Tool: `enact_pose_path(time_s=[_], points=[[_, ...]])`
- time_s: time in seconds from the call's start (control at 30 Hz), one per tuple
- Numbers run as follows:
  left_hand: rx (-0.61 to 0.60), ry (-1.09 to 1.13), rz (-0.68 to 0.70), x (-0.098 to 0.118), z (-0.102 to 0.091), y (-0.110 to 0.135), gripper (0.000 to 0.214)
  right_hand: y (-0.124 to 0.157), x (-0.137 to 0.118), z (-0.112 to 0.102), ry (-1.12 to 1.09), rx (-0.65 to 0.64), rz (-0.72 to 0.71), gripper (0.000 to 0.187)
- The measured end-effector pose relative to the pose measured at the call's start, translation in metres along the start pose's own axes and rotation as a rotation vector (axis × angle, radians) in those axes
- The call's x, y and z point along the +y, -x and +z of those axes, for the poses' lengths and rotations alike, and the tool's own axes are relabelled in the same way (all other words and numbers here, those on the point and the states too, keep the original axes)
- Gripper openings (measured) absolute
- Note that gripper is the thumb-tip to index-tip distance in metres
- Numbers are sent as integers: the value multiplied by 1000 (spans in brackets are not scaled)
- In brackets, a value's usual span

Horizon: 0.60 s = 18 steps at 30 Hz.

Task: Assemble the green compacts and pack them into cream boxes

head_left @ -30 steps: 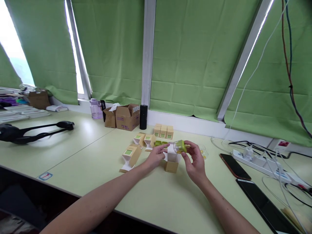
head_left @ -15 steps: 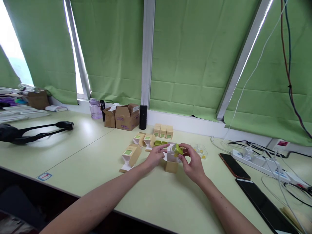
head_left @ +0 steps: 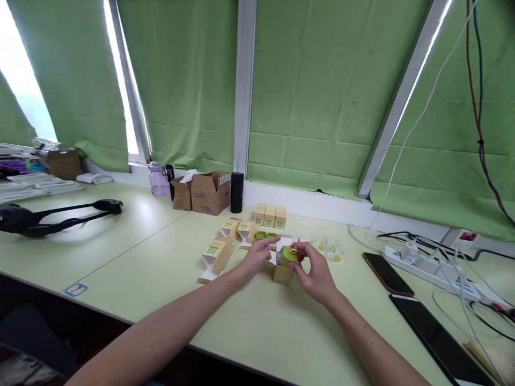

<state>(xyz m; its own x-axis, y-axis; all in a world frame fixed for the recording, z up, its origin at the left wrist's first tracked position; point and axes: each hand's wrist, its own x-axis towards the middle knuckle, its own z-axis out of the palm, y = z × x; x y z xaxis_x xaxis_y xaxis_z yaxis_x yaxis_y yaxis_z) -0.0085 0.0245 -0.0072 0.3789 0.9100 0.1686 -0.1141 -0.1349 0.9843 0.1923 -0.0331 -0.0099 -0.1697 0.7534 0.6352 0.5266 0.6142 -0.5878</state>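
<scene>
My right hand (head_left: 316, 271) pinches a small clear container with a green lid and a pale loop (head_left: 288, 255). It holds the container, lid up, at the mouth of an open cardboard box (head_left: 282, 275) with raised white flaps. My left hand (head_left: 257, 257) is at the left of this box, index finger stretched out along a flap; whether it grips the flap is hard to see. Behind the left fingers are green lidded pieces (head_left: 263, 236), partly hidden. Clear cups with yellow bits (head_left: 332, 247) stand right of the box.
Open cartons with green labels (head_left: 217, 254) lie to the left; three closed ones (head_left: 270, 216) stand behind. Farther back are a black cylinder (head_left: 237, 193) and a brown box (head_left: 209, 195). A phone (head_left: 388, 273), a tablet (head_left: 436, 338) and a power strip (head_left: 430, 268) lie right.
My right hand has lowered the green-lidded container to the left, down to the box's mouth, and turned it lid up. My left hand has stayed in place.
</scene>
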Motion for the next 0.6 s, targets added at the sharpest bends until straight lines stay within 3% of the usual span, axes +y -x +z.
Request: enact_pose_path(time_s=[0.17, 0.3, 0.6], points=[[1, 13, -3, -4, -1, -3, 71, 0, 0, 0, -16, -65, 17, 24], [8, 10, -9, -3, 0, -1, 73, 0, 0, 2, -27, -78, 6, 9], [8, 7, 4, -2, 1, -1, 73, -3, 3, 9, 1, 3, -23, 17]])
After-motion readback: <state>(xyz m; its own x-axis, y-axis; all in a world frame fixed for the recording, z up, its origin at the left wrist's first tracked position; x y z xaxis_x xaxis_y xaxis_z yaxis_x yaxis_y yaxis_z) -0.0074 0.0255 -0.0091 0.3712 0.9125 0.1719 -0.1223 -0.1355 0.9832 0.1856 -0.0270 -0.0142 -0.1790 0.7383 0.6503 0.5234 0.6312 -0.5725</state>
